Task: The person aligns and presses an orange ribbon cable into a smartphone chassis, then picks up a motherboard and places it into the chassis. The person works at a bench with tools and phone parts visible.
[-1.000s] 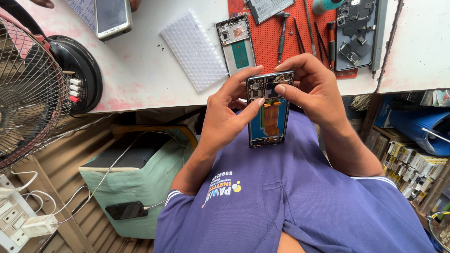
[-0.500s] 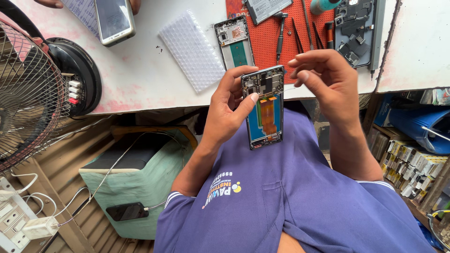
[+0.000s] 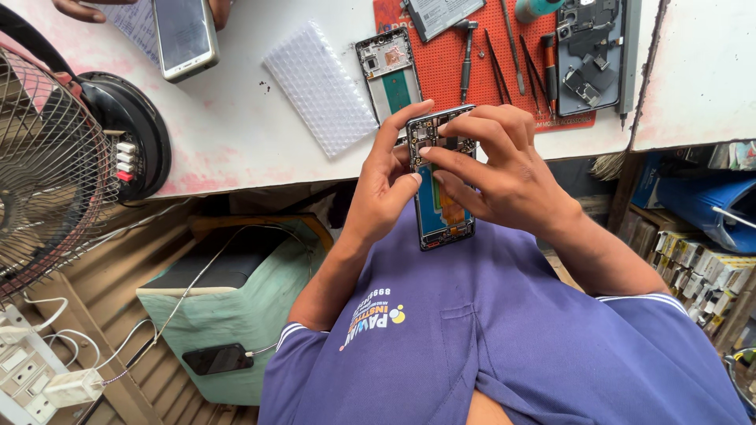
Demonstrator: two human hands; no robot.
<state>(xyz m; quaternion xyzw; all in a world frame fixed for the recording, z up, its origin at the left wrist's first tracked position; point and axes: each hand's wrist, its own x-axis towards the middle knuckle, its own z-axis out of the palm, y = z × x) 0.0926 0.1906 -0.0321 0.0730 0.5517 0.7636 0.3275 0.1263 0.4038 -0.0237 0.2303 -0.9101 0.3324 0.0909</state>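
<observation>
I hold an opened phone (image 3: 446, 206) with its back cover off, so the circuit board and an orange flex cable show, just above my purple shirt at the table's edge. My left hand (image 3: 383, 187) grips its left side, with the index finger reaching up to the top corner and the thumb on the inside. My right hand (image 3: 508, 175) comes over from the right, and its fingertips press on the upper part of the board.
On the white table (image 3: 236, 134) lie a clear bubble pad (image 3: 319, 86), a bare phone frame (image 3: 388, 72) and a red mat (image 3: 461, 67) with tweezers, a screwdriver and another dismantled phone (image 3: 594, 51). Another person's hand holds a phone (image 3: 183, 35) at top left. A fan (image 3: 47, 169) stands left, with a green box (image 3: 236, 323) below.
My right hand has come down from the phone's top right corner, and its fingers now lie across the upper board. The phone and my left hand have barely moved.
</observation>
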